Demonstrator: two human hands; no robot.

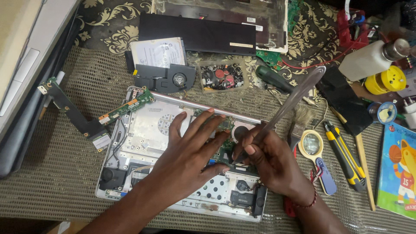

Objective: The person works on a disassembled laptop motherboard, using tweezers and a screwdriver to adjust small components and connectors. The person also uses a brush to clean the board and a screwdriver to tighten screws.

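Two hands work over the opened silver laptop chassis (143, 130): the left hand (190, 147) lies flat, fingers spread and released, on the green circuit board (223, 149), while the right hand (271, 158), just beside it, pinches a long clear-handled screwdriver (290, 102), its axis slanting up-right, tip down at the board.

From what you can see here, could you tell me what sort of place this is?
Probably an electronics repair bench. An opened laptop chassis lies on mesh matting, with a removed cooling fan, a hard drive and a tray of small parts nearby.
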